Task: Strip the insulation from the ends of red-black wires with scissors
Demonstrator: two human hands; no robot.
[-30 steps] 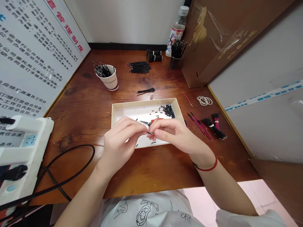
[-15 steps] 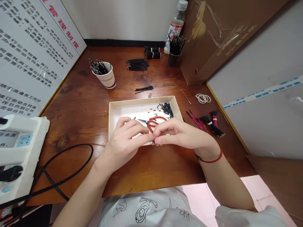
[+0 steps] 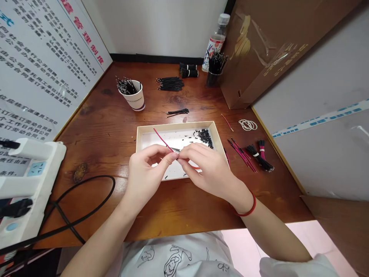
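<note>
Pinkish-red wire (image 3: 162,139), thin and straight

The large white sheet (image 3: 34,82) at the left carried Chinese print: a red heading with 管理制度 legible, a blue 式, and black lines where 劳动合同, 个工作日内到公司 and 条件 could be read. Gold characters on the brown cardboard box (image 3: 253,82), blue print on the white tape strip (image 3: 305,125), and lettering on the white paper cup (image 3: 135,100) and clear plastic bottle (image 3: 213,45) were too small or blurred to read.
</note>
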